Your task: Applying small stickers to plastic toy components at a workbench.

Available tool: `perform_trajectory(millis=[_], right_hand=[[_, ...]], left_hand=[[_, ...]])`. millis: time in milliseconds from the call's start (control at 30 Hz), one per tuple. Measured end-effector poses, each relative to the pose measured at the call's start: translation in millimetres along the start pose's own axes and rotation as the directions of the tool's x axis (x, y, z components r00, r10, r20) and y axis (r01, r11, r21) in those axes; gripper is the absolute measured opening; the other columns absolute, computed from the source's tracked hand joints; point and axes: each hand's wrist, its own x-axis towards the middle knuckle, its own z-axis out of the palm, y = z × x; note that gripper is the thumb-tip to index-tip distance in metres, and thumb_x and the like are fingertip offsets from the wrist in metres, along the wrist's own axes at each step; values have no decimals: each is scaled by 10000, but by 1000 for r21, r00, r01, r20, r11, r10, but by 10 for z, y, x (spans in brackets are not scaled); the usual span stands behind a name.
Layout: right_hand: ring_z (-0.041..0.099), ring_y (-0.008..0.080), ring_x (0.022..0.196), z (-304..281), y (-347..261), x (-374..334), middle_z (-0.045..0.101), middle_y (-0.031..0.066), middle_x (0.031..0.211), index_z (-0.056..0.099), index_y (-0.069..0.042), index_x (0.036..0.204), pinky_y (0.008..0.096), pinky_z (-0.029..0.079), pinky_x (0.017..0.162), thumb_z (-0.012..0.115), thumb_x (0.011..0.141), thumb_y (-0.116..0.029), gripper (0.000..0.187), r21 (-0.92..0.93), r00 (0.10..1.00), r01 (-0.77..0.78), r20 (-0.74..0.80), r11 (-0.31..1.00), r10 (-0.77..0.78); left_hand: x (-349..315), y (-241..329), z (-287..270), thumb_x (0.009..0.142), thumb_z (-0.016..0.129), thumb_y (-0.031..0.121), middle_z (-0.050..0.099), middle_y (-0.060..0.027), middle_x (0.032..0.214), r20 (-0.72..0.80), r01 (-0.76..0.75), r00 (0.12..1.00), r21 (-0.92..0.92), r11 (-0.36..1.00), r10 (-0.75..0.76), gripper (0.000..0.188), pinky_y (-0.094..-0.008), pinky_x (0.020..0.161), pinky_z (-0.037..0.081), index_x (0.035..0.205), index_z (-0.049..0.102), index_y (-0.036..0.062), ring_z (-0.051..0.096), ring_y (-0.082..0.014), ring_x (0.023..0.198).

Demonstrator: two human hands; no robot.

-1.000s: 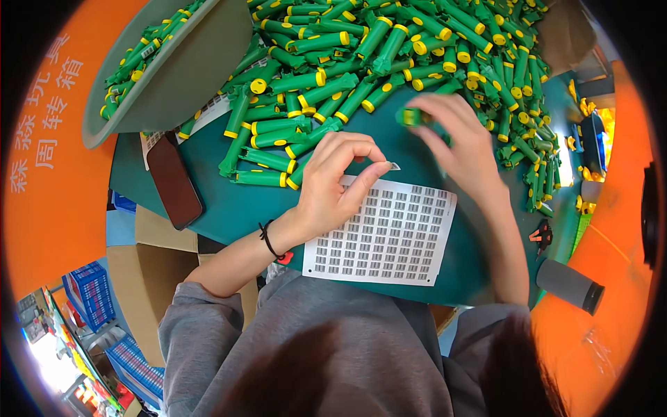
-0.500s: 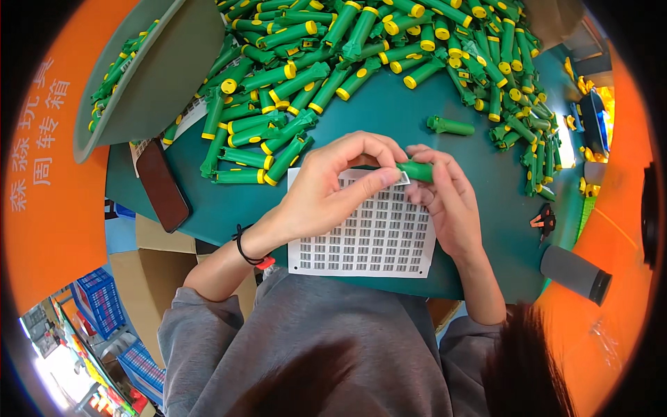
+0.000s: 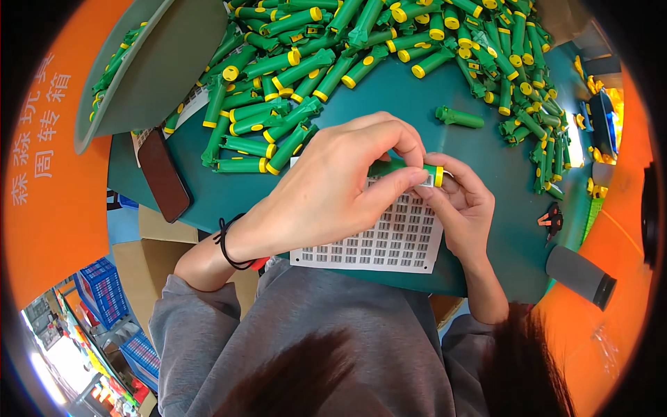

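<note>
Between my two hands lies a green plastic tube with a yellow end cap, held level over the sheet. A small white printed sticker shows on its side near the cap. My left hand is closed on the tube, its thumb pressed beside the sticker and its fingers curled over the top. The fingers of my right hand grip the capped end from the right. Below them a white sheet of printed stickers rests on the green table, partly covered by my left hand.
A large heap of similar green tubes covers the far table. One loose tube lies apart from it. At left are a grey-green tub and a dark phone; at right, a small black-and-orange tool and a grey cylinder.
The tube has turned so its yellow cap now faces right. The sticker, earlier at my left fingertips, now lies against the tube's side. My left hand has moved right over the tube.
</note>
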Motion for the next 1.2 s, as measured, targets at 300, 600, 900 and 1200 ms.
perform_trajectory(millis=[300,600,900,1200], right_hand=[[651,203,1081,58,-53,-26,646,159,1182,549,109,1280,301,555,923,665,867,131,429,-116,993,106,-30,988,-111],[656,188,1080,13,-37,-28,661,155,1196,581,86,1273,306,564,940,656,889,112,392,-130,992,121,-15,984,-124],[651,203,1089,31,-73,-53,659,160,1163,571,110,1269,303,554,928,670,867,126,414,-141,997,59,-31,988,-64],[663,182,969,-115,-4,-1,658,157,1145,615,80,1242,275,548,851,678,832,137,419,-285,992,127,25,950,-125]], left_hand=[[3,-6,33,882,706,49,681,-89,957,9,5,1000,-2,1000,-5,99,-308,797,548,939,651,-9,672,-193,853],[22,-12,73,890,708,56,681,-94,942,-8,15,1000,5,1000,-15,120,-304,788,554,959,651,-24,683,-191,847],[-9,-24,112,897,705,64,683,-95,927,-34,32,999,4,999,-31,115,-308,782,552,956,647,-15,682,-182,842],[45,-159,116,1031,558,317,613,-26,812,347,435,871,-213,875,-348,373,-244,683,494,887,617,-22,569,-82,736]])
